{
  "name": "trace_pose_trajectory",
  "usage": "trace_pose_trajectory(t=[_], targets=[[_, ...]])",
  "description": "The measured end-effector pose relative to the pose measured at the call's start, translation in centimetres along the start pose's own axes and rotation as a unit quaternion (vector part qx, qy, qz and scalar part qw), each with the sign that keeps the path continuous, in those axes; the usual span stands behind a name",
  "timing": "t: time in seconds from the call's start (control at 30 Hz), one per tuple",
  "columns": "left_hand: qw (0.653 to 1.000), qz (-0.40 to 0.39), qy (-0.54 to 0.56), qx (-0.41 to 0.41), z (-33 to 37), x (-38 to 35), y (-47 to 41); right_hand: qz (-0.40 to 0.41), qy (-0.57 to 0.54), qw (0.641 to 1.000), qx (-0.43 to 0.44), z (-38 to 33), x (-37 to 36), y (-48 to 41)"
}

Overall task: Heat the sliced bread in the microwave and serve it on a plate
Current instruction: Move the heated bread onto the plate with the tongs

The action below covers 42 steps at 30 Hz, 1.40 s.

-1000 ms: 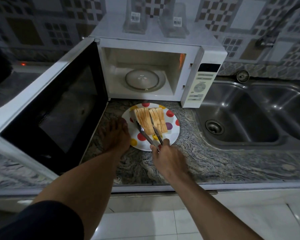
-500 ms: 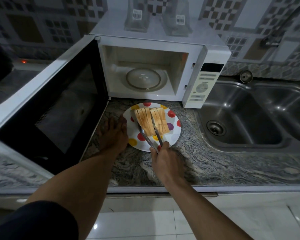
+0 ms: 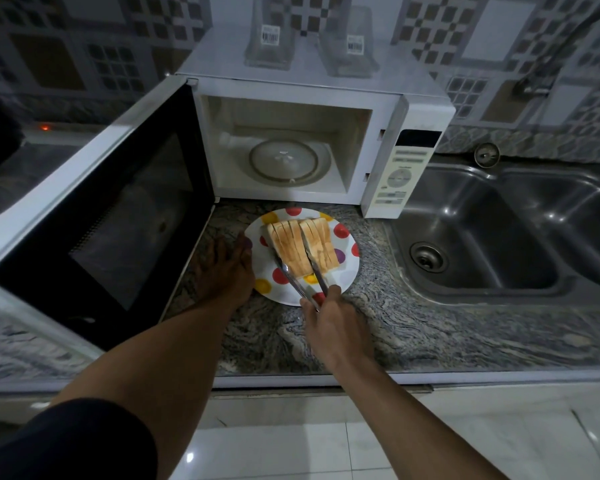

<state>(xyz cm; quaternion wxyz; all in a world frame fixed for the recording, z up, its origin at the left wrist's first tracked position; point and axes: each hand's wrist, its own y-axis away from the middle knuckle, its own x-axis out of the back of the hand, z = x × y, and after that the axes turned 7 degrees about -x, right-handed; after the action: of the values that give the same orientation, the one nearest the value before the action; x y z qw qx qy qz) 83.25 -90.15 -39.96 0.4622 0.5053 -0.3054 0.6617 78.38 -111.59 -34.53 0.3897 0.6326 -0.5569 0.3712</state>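
Note:
Several slices of bread (image 3: 321,242) stand in a row on a white plate (image 3: 347,271) with coloured dots, on the counter in front of the white microwave (image 3: 326,95). Its door (image 3: 94,216) hangs wide open to the left, and the glass turntable (image 3: 284,162) inside is bare. My right hand (image 3: 329,320) grips metal tongs (image 3: 300,275), whose two arms straddle the left group of slices. My left hand (image 3: 224,268) rests flat on the counter, fingertips touching the plate's left rim.
A steel double sink (image 3: 492,230) lies right of the microwave, with a tap (image 3: 541,74) at the wall. Two clear containers (image 3: 271,32) stand on the microwave's top. The grey stone counter (image 3: 413,327) runs along the front.
Nothing on the counter has shifted; the hands, tongs, plate and bread hold the same places, and only the head camera has drifted slightly.

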Motion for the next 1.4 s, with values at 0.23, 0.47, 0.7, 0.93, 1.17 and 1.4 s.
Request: trace_pose_trajectory(t=[0.23,0.47,0.7,0.93,1.17,1.4], targets=[[1.0,-0.021,0.005,0.003,0.4,0.5,0.2,0.006,-0.029,0.999,0.015,0.1,0.8,0.8],[0.999,-0.039,0.024,0.007,0.3,0.6,0.0,0.009,-0.052,0.998,0.024,0.2,1.2,1.3],[0.997,-0.065,0.044,0.015,0.8,1.6,0.4,0.014,-0.086,0.996,0.017,0.1,1.8,1.1],[0.998,-0.013,0.055,0.017,1.5,3.1,0.4,-0.008,-0.126,0.991,-0.052,-0.8,2.6,-1.3],[0.94,0.123,0.318,-0.011,5.3,7.4,1.7,-0.053,-0.24,0.967,-0.061,-3.0,4.7,-3.8],[0.878,0.063,0.475,-0.012,9.5,13.1,1.6,-0.127,-0.374,0.918,-0.038,-5.0,6.3,-6.5]])
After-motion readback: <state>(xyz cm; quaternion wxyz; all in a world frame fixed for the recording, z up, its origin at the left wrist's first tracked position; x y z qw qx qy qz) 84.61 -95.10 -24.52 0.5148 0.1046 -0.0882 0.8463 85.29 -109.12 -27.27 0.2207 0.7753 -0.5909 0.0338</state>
